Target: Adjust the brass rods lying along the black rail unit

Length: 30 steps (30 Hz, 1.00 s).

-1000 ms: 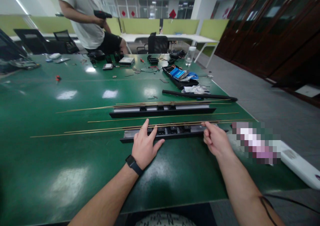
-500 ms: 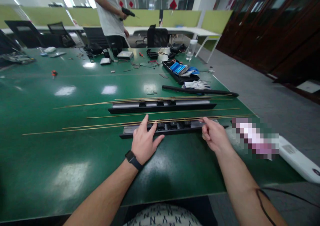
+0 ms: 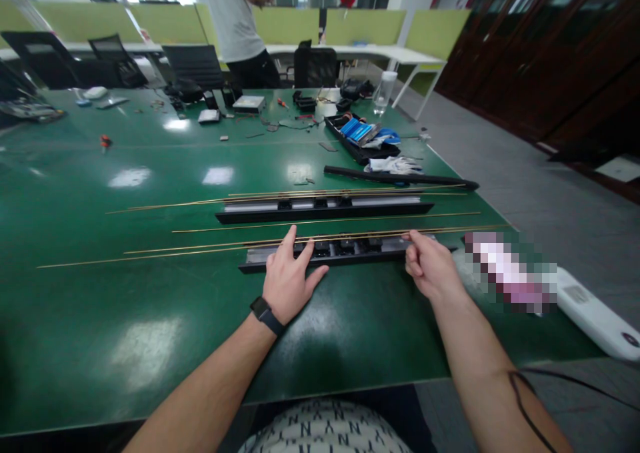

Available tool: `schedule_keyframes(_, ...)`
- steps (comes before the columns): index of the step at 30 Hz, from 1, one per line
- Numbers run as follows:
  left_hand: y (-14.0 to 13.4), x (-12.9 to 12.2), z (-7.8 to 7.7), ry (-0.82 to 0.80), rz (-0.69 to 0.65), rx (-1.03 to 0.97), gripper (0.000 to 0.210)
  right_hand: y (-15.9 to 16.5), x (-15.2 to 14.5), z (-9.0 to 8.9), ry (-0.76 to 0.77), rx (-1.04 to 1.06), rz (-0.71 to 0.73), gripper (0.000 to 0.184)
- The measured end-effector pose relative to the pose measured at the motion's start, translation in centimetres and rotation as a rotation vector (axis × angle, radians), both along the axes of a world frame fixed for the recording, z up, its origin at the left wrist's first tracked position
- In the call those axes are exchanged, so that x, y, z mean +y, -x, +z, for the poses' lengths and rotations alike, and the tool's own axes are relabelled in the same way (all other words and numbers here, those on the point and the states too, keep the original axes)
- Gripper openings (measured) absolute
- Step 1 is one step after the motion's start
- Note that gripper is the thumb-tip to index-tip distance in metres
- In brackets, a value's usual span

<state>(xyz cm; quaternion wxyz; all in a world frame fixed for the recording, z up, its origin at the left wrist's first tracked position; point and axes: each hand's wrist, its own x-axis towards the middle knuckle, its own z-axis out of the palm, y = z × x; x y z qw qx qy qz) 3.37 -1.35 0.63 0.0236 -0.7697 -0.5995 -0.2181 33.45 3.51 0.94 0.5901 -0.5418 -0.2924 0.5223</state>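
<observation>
My left hand (image 3: 290, 276) lies with fingers spread over the nearer black rail (image 3: 265, 263). Its index and middle fingertips touch the thin gold-coloured rods (image 3: 200, 247) lying along that rail. My right hand (image 3: 433, 263) is at the rail's right end, fingers curled, with the index fingertip and thumb closed at a rod. Dark blocks (image 3: 345, 245) sit in the rail's channel between my hands. Behind it lies a single gold rod (image 3: 225, 227), then a second black rail (image 3: 320, 213) with more gold rods along its top.
A black tube (image 3: 360, 173), white gloves (image 3: 395, 165) and a black tray (image 3: 360, 153) holding blue items lie farther back. To the right is a white device (image 3: 595, 313) beside a blurred patch. A person (image 3: 235, 26) stands beyond the green table (image 3: 150, 386).
The rods under my hands have shifted slightly lengthwise; their ends reach a bit farther out. My hands stay nearly in place. The person behind has turned and moved right.
</observation>
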Motion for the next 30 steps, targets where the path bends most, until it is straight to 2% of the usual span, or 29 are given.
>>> schedule_keyframes(4,0.00,-0.03,0.12,0.010,-0.001,0.001,0.056,0.09,-0.01,0.02,0.017,-0.008,0.036,0.035)
schedule_keyframes(9,-0.05,-0.07,0.07,0.009,0.006,0.005,0.055,0.20,-0.09,0.20,0.012,0.001,-0.023,0.031)
schedule_keyframes(15,-0.11,-0.08,-0.01,0.002,0.007,-0.001,0.052,0.16,-0.22,0.38,0.020,-0.014,0.027,0.036)
schedule_keyframes(21,-0.13,-0.05,-0.07,0.001,0.016,-0.008,0.046,0.02,-0.06,0.03,0.014,0.008,0.002,0.031)
schedule_keyframes(30,-0.21,0.00,-0.31,-0.023,0.024,-0.027,0.040,0.29,-0.29,0.50,0.015,0.030,0.001,0.027)
